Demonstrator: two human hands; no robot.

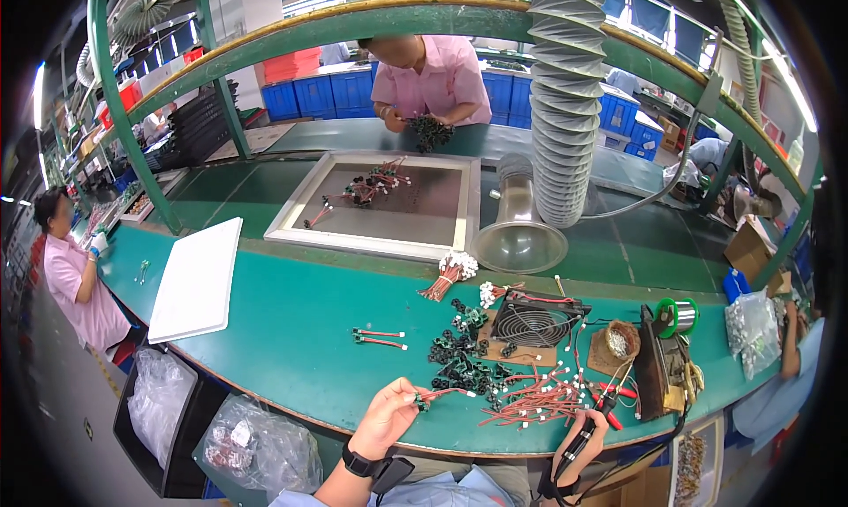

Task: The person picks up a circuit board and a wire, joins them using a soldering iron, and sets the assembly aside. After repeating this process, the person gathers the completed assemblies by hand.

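Observation:
Near the front edge of the green bench, my left hand [387, 412] pinches a small green circuit board [422, 403] with red wires ending in a white connector. To its right, my right hand [590, 432] is closed round the black handle of a soldering iron [579, 440]. Between the hands lies a heap of loose red wires [534, 403] with white connectors. Behind it spreads a pile of small black and green parts [455, 357]. Two wired boards [380, 338] lie side by side farther left. Red-handled pliers [608, 403] rest just beyond my right hand.
A small black fan [533, 321], a cup [617, 341] and a solder spool [677, 317] stand at the right. A white board [196, 282] lies left. Beyond are a framed panel [371, 233] and an exhaust hood [519, 245]. A co-worker [431, 83] works opposite; another [75, 277] sits left.

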